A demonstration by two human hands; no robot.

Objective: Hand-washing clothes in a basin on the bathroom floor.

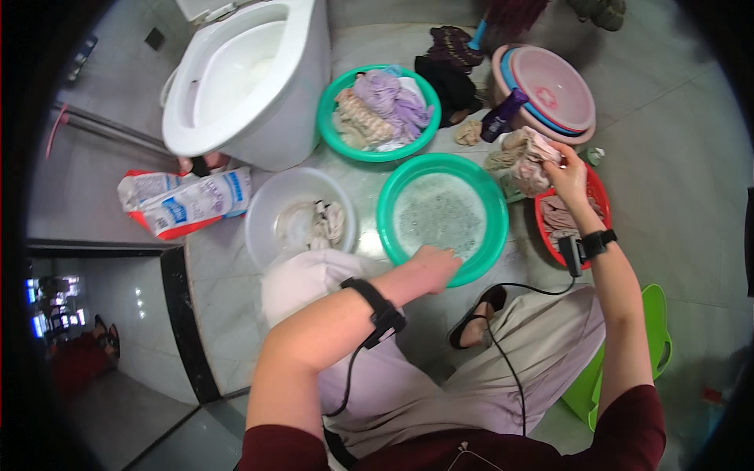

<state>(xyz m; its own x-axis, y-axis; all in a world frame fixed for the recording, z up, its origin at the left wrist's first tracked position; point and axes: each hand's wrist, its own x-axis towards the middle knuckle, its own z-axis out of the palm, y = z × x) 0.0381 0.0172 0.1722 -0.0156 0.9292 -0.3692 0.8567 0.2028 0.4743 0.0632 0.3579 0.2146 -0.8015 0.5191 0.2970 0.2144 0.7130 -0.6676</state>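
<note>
My right hand (568,171) pinches a crumpled pale pink and white cloth (533,162), raised to the right of a green plastic basin (386,206). Sudsy water (439,212) stands in that basin. On its near rim rests my left hand (436,268), fingers curled over the edge; its fingertips are partly hidden. Below my right wrist is a red plastic basket (604,191) with dusty-pink cloth (562,218) in it. A translucent basin (259,218) on the left contains a small whitish cloth (330,224).
Farther back, another green basin (327,132) holds lilac and cream laundry (389,97). Stacked basins (554,88) and a purple bottle (503,115) stand right of it. A toilet (283,112), a detergent bag (194,200) and a lime-green plastic tub (654,329) flank me. Black cables (512,359) trail from my wrists.
</note>
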